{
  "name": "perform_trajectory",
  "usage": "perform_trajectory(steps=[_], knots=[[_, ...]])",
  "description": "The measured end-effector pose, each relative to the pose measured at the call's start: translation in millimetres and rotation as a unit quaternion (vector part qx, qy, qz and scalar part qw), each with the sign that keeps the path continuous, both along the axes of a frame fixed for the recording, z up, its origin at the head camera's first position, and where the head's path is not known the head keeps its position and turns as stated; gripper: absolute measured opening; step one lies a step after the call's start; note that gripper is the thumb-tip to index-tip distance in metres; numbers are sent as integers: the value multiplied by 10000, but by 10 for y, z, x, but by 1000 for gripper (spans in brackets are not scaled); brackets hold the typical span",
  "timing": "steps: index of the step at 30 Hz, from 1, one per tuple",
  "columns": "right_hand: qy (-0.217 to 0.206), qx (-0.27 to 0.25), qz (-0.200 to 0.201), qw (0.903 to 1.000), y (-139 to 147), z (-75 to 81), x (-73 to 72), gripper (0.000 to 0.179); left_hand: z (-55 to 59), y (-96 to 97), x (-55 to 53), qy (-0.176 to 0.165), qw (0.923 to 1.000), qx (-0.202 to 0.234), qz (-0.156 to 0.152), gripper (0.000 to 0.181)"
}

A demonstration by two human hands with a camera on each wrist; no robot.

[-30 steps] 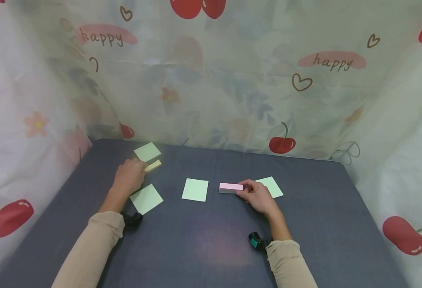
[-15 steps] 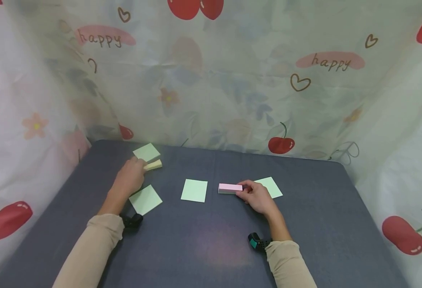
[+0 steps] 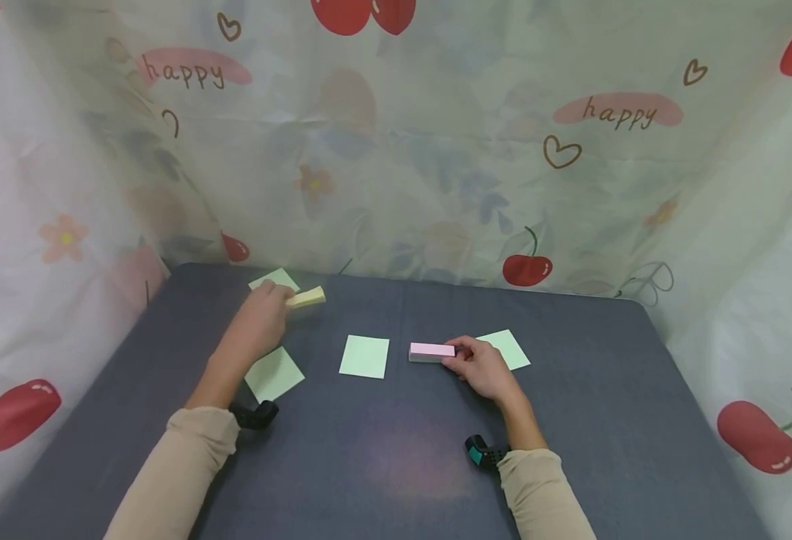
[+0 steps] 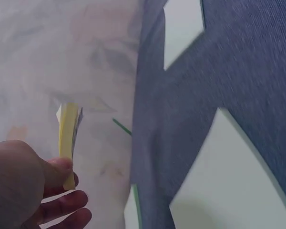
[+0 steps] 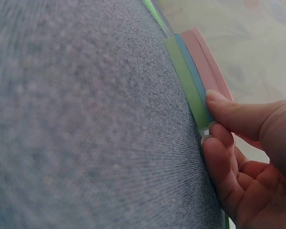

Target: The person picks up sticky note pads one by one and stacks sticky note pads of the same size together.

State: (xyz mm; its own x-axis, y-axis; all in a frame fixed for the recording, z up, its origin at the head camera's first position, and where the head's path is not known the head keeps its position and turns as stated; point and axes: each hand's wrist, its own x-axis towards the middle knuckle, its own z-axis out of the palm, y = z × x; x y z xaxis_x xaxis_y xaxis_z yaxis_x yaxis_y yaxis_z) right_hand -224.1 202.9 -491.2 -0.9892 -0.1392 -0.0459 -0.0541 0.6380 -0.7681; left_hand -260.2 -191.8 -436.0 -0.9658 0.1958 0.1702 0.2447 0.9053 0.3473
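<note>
My left hand (image 3: 261, 315) pinches a narrow yellow sticky-note pad (image 3: 307, 298) by one end, raised above the table. In the left wrist view this yellow pad (image 4: 68, 138) stands up from the thumb and fingers, its layers fanned slightly at the free end. My right hand (image 3: 482, 367) grips one end of a narrow stack of sticky-note pads (image 3: 431, 350), pink on top. Blue and green layers show in the stack (image 5: 193, 71) in the right wrist view, with the thumb (image 5: 217, 98) across it. Whether the stack touches the table is unclear.
Several pale green square pads lie on the dark cloth-covered table (image 3: 396, 450): one back left (image 3: 277, 277) partly behind the left hand, one front left (image 3: 276, 375), one central (image 3: 365, 356), one by the right hand (image 3: 509, 347). A printed curtain (image 3: 396, 187) surrounds the table.
My left hand has moved up and to the right in the head view, carrying the yellow pad closer to the back. My right hand and the pink-topped stack have stayed put.
</note>
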Motion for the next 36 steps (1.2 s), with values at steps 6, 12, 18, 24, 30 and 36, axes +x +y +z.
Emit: perform_trajectory(steps=[6, 12, 18, 24, 30, 36], knots=[[26, 39, 28, 10000, 16, -1, -8, 26, 120, 204, 71, 185, 9996, 120, -167, 27], [23, 85, 28, 10000, 30, 16, -12, 27, 229, 410, 145, 402, 9983, 229, -367, 25], [83, 91, 15, 9999, 57, 34, -12, 27, 278, 656, 154, 531, 9949, 559, -649, 26], [71, 82, 43, 9999, 75, 30, -14, 26, 323, 899, 165, 278, 9901, 1049, -896, 28], [77, 115, 15, 9999, 81, 32, -17, 25, 311, 1115, 148, 45, 9753, 1801, -1279, 26], [23, 76, 10, 10000, 32, -9, -10, 26, 226, 1285, 166, -125, 9607, 2308, -1537, 24]])
